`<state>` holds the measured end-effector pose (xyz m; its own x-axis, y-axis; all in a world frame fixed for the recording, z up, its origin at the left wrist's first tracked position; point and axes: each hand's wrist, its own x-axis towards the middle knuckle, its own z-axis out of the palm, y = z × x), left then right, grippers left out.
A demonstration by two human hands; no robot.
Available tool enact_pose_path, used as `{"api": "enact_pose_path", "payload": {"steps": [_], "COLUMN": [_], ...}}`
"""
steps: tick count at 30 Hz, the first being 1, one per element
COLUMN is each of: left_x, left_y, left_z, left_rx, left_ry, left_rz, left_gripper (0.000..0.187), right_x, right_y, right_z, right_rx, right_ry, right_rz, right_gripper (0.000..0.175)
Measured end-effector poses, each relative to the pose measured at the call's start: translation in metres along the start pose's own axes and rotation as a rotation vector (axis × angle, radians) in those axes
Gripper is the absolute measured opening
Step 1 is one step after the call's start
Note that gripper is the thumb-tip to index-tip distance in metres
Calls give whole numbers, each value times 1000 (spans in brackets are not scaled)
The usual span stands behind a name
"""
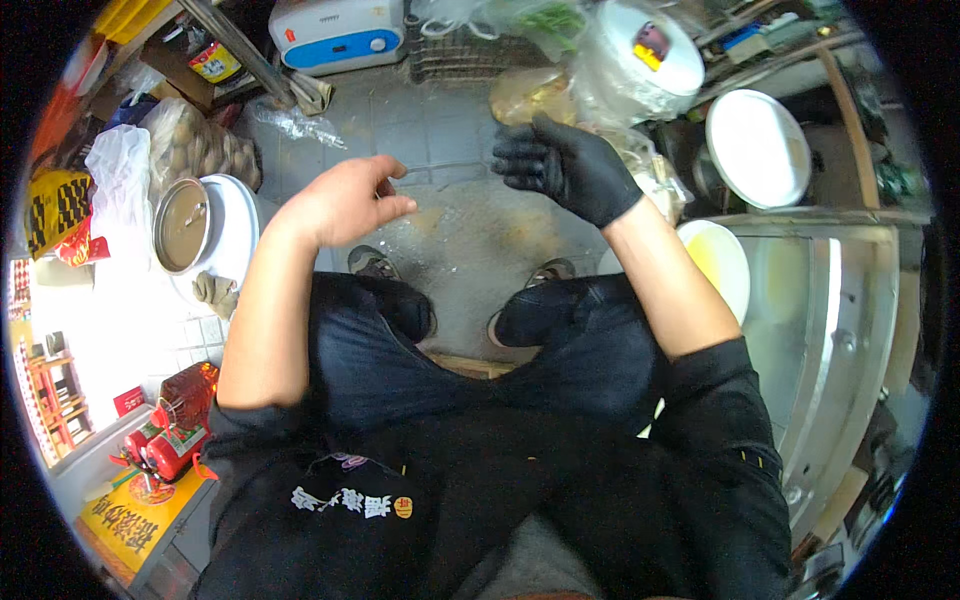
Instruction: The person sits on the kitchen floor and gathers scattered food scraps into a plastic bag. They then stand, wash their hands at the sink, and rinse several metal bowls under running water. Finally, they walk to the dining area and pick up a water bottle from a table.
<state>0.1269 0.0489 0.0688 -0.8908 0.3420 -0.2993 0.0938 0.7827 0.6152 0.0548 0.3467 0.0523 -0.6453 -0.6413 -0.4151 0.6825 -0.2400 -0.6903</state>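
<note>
My left hand (349,199) is bare and hangs over the floor, its thumb and fingers apart and holding nothing. To its left a steel pot (180,234) of cloudy brown liquid stands against a round white tub or lid (232,225), with a crumpled grey-brown cloth or glove (216,292) near it. My right hand (566,169) wears a black glove. Its fingers curl loosely, the thumb stands off, and no object shows in it. Just beyond it is a clear plastic bag (532,97) with yellowish contents. Another plastic bag (660,180) lies beside the right wrist.
Grey tiled floor (450,135) lies between my feet and a blue-and-white appliance (337,37). A black crate (457,56) and a plastic-wrapped white bucket (649,60) stand beyond. A bag of round produce (199,142) is at left; a glass-sided metal cabinet (847,337) is at right.
</note>
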Motion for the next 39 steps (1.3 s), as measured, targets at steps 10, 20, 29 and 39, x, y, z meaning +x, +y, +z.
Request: {"api": "enact_pose_path", "payload": {"steps": [10,20,29,39], "left_x": [76,118,8,61], "left_y": [-4,-30,54,45], "left_z": [-21,65,-37,-308], "left_rx": [-527,-572,-629,-1150], "left_ry": [274,242,269,434], "left_rz": [-213,-472,-624,-383], "left_gripper": [10,19,25,16], "right_x": [59,67,-44,-4], "right_y": [10,97,-132,-306], "right_z": [-32,-64,76,137], "right_rx": [-129,-1785,-1177,-714], "right_ry": [99,371,291,686], "right_rz": [68,-116,24,-15], "right_gripper": [30,27,17,26]}}
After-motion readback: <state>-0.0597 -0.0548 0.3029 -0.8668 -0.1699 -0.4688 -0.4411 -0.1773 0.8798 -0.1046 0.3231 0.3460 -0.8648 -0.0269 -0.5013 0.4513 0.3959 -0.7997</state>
